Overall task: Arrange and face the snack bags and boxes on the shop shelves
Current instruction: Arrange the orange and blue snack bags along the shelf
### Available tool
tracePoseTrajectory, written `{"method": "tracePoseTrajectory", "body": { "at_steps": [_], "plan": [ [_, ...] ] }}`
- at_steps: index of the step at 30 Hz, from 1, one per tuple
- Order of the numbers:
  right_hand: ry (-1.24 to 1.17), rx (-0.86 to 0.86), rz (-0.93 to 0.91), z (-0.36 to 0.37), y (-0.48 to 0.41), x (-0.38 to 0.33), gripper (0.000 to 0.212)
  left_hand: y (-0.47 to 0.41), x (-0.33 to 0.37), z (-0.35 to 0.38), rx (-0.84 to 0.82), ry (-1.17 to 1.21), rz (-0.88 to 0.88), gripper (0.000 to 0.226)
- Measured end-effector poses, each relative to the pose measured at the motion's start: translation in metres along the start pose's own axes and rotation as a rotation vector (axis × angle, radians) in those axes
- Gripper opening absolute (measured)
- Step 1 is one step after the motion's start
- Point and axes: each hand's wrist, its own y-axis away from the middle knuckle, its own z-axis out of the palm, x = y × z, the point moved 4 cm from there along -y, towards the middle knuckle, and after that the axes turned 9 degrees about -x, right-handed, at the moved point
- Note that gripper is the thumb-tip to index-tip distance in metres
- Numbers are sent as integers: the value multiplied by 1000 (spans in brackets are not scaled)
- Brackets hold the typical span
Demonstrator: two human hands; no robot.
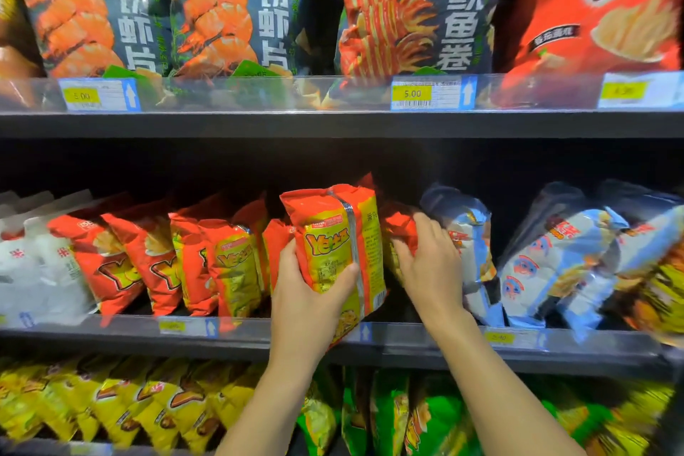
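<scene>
Left grip clasps bag, right grip holds packet

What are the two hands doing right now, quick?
Left hand: holding a red-and-yellow snack bag.
Right hand: fingers curled round a red bag standing on the middle shelf.

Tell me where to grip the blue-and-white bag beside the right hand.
Pinch the blue-and-white bag by its top edge, from the front and above: it stands leaning, top free, while the right hand, gripping a red bag, blocks its left side.
</scene>
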Motion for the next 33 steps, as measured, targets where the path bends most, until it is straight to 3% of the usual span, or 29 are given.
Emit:
{"method": "tracePoseTrajectory", "body": {
  "at_steps": [13, 23, 27, 33],
  "plan": [
    [-140, 64, 66, -34, 5, 18, 53, -41, -37, 48, 148, -259, -49, 76],
    [-224, 45, 40, -32, 10, 15, 56, -44, -54, 52, 51, -681, -47, 83],
    [-240, 45, 18, -35, 10, 12, 55, -45, -50, 49, 43, -681, -53, 101],
    [-294, 75, -27, -48, 10, 3, 52, -38, -28, 39, 56, -567, 24, 102]
  ]
}}
